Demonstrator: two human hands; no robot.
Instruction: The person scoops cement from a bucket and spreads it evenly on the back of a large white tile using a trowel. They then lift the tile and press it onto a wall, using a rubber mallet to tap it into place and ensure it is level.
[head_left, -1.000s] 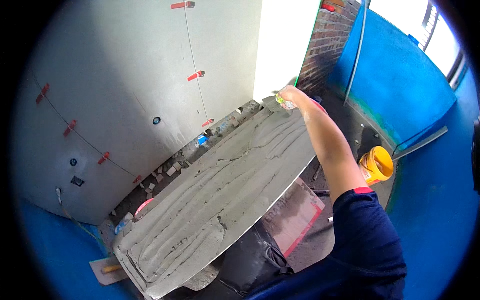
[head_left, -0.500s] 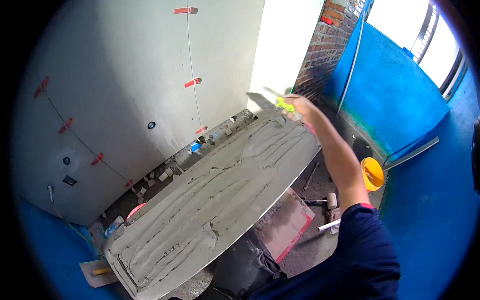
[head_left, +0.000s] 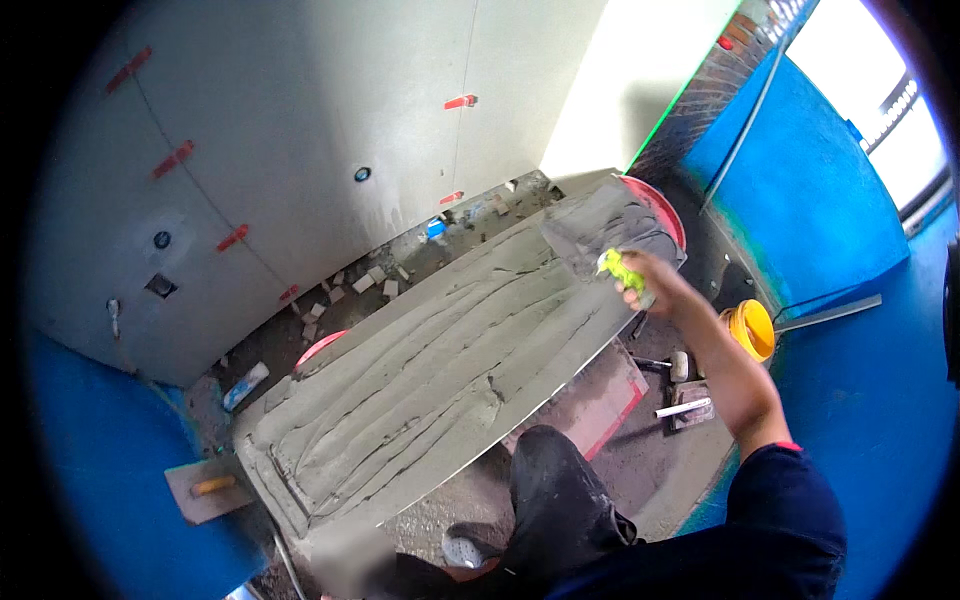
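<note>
A long slab (head_left: 400,507) lies slantwise, its upper face coated in grey mortar (head_left: 420,370) with lengthwise ridges. At the slab's far right end, my right hand (head_left: 652,282) is wrapped round the yellow-green handle of a trowel (head_left: 617,266). The trowel's blade is hard to tell from the dark mortar about it. My left hand does not show; a blurred grey patch covers the lower edge near my legs.
A pink-red tub (head_left: 664,215) sits under the slab's far end. A yellow bucket (head_left: 750,330), a mallet (head_left: 680,366) and cardboard (head_left: 590,400) are on the right. Another trowel (head_left: 212,486) rests at the near left end. Behind stands a grey tiled wall (head_left: 400,100) with red clips.
My right hand has come lower and nearer, bringing the trowel down from beside the pale wall panel to the mortar. The view has shifted, so my legs and a shoe show more.
</note>
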